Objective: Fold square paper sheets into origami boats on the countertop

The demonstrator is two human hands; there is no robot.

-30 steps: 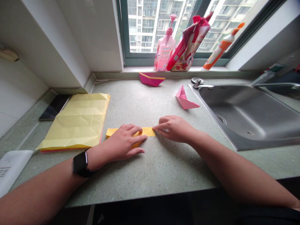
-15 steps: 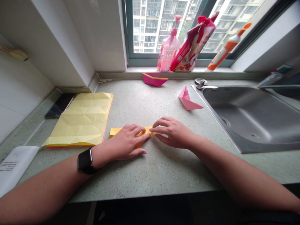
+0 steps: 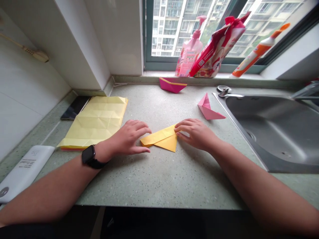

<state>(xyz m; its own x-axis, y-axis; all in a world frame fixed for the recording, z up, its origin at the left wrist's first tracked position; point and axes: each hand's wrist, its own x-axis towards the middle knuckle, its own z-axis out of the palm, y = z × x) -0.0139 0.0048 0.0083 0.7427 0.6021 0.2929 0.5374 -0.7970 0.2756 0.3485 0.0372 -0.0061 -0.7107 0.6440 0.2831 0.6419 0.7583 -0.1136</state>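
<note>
A folded piece of yellow paper (image 3: pixel 164 137) lies on the counter between my hands, with a long band on top and a triangular flap pointing toward me. My right hand (image 3: pixel 195 132) pinches its upper right corner between thumb and fingers. At the paper's left end, my left hand (image 3: pixel 131 136) hovers open, thumb and fingers apart, the fingertips close to the folded edge. Beyond the hands sit a magenta folded paper boat (image 3: pixel 172 86) with a yellow rim and a pink folded paper piece (image 3: pixel 209 109) with an upright point.
A stack of creased yellow sheets (image 3: pixel 99 121) partly covers a dark phone-like slab (image 3: pixel 74 108) at left. Nearer lies a white power-bank-like block (image 3: pixel 27 167). The steel sink (image 3: pixel 274 122) is at right. A pump bottle (image 3: pixel 189 54), red bag (image 3: pixel 215 49) and orange-white tube (image 3: pixel 259 51) line the sill.
My left hand has come off the yellow paper and drawn left. The paper is now tilted, its right end raised away from me in my right hand, with the flap exposed. The view has shifted left.
</note>
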